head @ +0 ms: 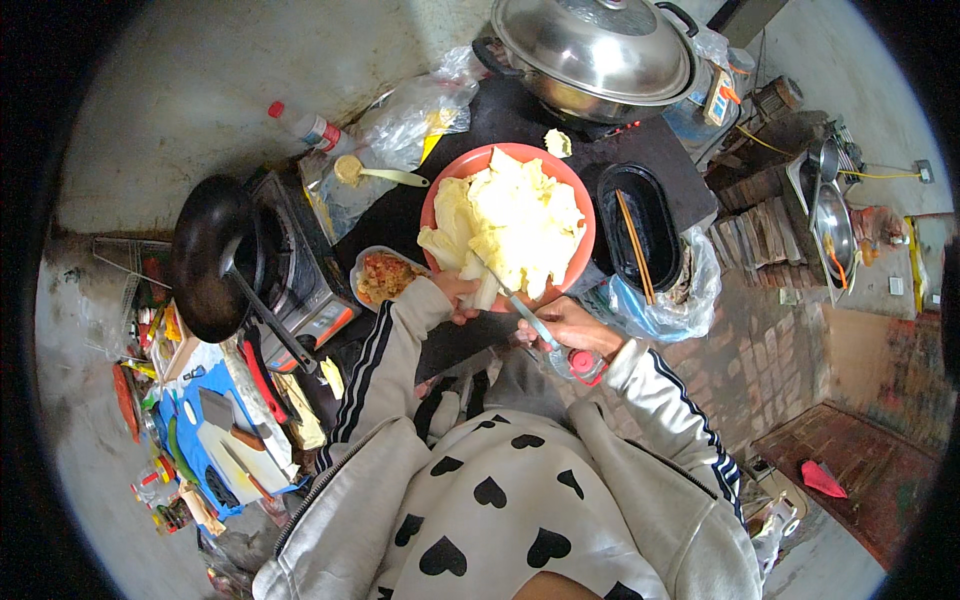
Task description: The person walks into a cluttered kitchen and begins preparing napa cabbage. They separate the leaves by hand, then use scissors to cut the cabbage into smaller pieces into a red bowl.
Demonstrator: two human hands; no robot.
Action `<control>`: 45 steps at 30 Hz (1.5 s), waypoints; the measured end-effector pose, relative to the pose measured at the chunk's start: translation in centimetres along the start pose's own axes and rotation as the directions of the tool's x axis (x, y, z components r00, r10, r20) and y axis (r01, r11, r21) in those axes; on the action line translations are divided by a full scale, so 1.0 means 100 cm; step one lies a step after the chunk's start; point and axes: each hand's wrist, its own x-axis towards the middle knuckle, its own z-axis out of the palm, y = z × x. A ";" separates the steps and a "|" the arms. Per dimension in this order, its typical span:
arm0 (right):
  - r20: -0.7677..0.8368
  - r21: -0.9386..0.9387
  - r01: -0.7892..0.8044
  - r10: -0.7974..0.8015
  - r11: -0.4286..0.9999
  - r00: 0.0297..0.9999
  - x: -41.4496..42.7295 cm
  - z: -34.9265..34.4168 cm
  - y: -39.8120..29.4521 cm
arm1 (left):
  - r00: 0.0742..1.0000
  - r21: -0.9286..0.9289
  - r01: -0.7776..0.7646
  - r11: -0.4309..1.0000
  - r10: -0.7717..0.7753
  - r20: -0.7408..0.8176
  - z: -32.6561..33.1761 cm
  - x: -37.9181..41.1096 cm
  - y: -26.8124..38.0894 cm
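A pink plastic basin (pixel 587 225) heaped with pale cabbage leaves (pixel 525 217) stands on the dark table before me. At its near left rim my left hand (pixel 455 296) is closed on the white stalk end of a leaf. My right hand (pixel 571 324), at the near right rim, grips a light blue handle (pixel 534 321); the narrow metal blade (pixel 493 274) points up and left against the leaf stalk. A bottle with a red cap (pixel 583 363) shows just below my right hand; whether the hand touches it I cannot tell. A container of chopped red and yellow food (pixel 386 277) sits by my left wrist.
Behind the basin stands a lidded steel wok (pixel 600 56). Right of it, wooden chopsticks (pixel 636 247) lie across a black oval tub (pixel 604 199). At left are a cream-handled scoop (pixel 394 176), a dark wok (pixel 206 259) with a ladle, and a cleaver (pixel 217 409) on a cluttered surface.
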 end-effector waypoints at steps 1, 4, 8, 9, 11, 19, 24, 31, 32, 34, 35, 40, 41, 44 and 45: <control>-0.025 0.024 0.009 -0.008 1.000 1.000 0.000 0.000 0.002 | 1.000 -0.001 0.003 1.000 -0.003 0.028 -0.006 0.004 -0.001; -0.119 -0.022 -0.013 0.010 1.000 0.993 -0.004 0.005 0.000 | 0.995 -0.009 0.010 1.000 -0.009 0.103 -0.012 0.010 -0.001; -0.162 -0.064 -0.020 0.009 0.998 0.987 -0.014 0.008 0.008 | 0.974 0.045 -0.204 0.978 0.197 0.114 -0.005 0.007 0.000; -0.146 -0.079 -0.064 0.052 0.995 0.988 -0.021 0.009 0.010 | 0.950 0.078 -0.305 0.949 0.296 0.101 -0.002 0.006 -0.002; -0.112 -0.115 -0.151 0.138 0.982 0.984 -0.037 0.012 0.010 | 0.928 -0.070 -0.355 0.932 0.360 0.092 0.000 0.006 -0.005; 0.013 -0.106 -0.072 0.074 0.992 0.997 -0.032 0.022 0.007 | 0.953 -0.108 -0.297 0.949 0.287 -0.099 0.009 0.005 -0.006; -0.082 -0.074 -0.029 0.023 0.997 0.996 -0.024 0.033 -0.011 | 0.951 -0.065 -0.295 0.953 0.287 -0.116 0.016 0.008 -0.014; -0.098 -0.175 0.049 -0.067 0.983 0.993 -0.024 0.034 -0.011 | 0.967 -0.057 -0.233 0.971 0.225 -0.122 0.012 0.007 -0.014; -0.087 -0.171 0.046 -0.062 0.984 0.994 -0.022 0.034 -0.005 | 0.970 -0.064 -0.205 0.977 0.194 -0.144 0.013 0.007 -0.013; -0.066 -0.163 0.039 -0.051 0.986 0.997 -0.017 0.035 0.003 | 0.976 -0.059 -0.195 0.979 0.187 -0.110 0.016 0.008 -0.013; -0.077 -0.133 0.029 -0.040 0.991 0.996 -0.017 0.035 0.005 | 0.976 -0.049 -0.213 0.976 0.211 -0.055 0.016 0.010 -0.015; -0.153 -0.045 -0.005 -0.002 0.999 0.988 -0.010 0.042 0.005 | 0.958 -0.028 -0.273 0.962 0.268 -0.104 0.022 0.001 -0.006; -0.173 -0.033 0.003 -0.009 0.999 0.985 -0.010 0.043 0.007 | 0.959 -0.013 -0.272 0.962 0.269 -0.092 0.016 0.006 -0.010; -0.227 -0.002 0.064 -0.063 0.998 0.972 -0.009 0.045 0.013 | 0.947 0.024 -0.288 0.957 0.289 -0.140 0.009 0.014 -0.017; -0.239 0.004 0.108 -0.104 0.994 0.965 -0.008 0.045 0.018 | 0.939 0.035 -0.297 0.954 0.298 -0.171 0.009 0.014 -0.018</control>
